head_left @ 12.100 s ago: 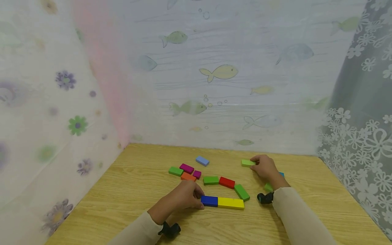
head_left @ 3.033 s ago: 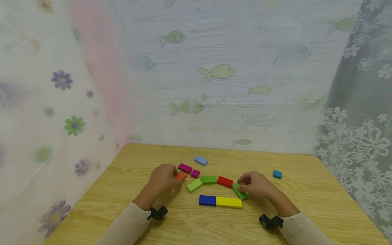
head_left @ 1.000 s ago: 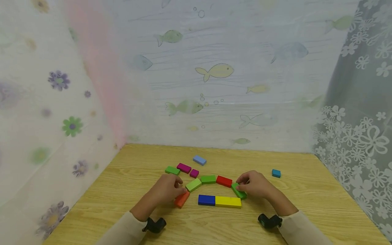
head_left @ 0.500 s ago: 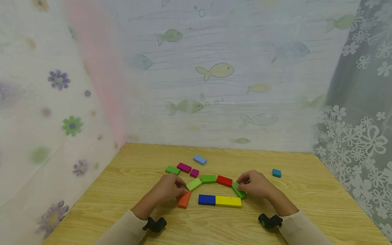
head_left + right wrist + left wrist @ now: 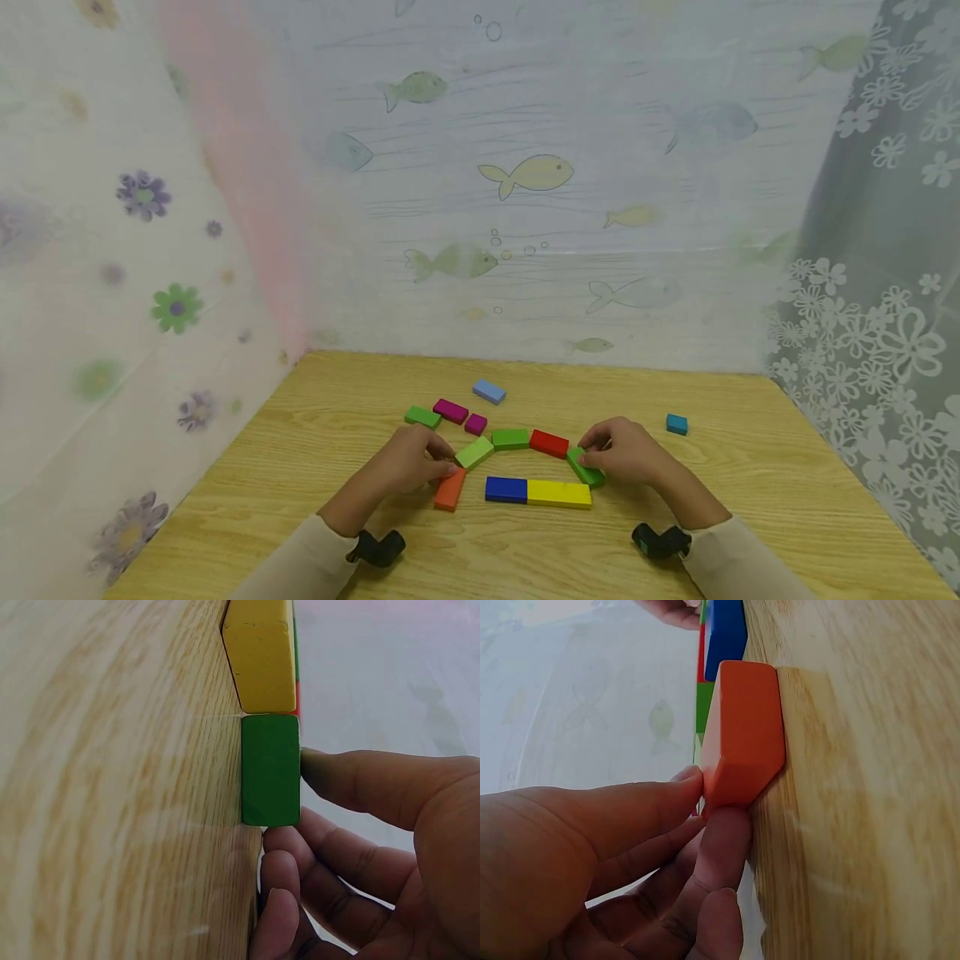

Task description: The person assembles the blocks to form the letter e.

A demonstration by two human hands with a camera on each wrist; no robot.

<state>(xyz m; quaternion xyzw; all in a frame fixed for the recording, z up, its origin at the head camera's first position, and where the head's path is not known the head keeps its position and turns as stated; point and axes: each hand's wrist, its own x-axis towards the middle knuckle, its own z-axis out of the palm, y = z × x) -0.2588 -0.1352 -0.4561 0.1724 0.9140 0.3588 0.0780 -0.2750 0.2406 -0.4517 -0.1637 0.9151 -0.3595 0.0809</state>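
Observation:
In the head view my left hand [image 5: 411, 461] pinches the far end of an orange block [image 5: 449, 489], its thumb on top. The left wrist view shows that orange block [image 5: 748, 727] flat on the table between thumb and fingers. A light green block [image 5: 475, 452] adjoins its far end, then a green block [image 5: 511, 439] and a red block [image 5: 549, 443] continue the arc. My right hand [image 5: 624, 452] holds the green block [image 5: 584, 468] at the arc's right end, thumb on its top and fingers along its side. Inside the arc, a blue block [image 5: 506, 489] touches a yellow block [image 5: 558, 494].
Behind the left hand lie a green block [image 5: 423, 417], a long magenta block [image 5: 451, 411] and a small magenta block [image 5: 476, 424]. A light blue block [image 5: 489, 392] is farther back. A teal block [image 5: 677, 424] lies right. Printed curtains surround the wooden table [image 5: 525, 558].
My left hand has brought the orange block from beside the magenta blocks to the arc's left end and turned it. Earlier, the light green block came from the back right into the arc.

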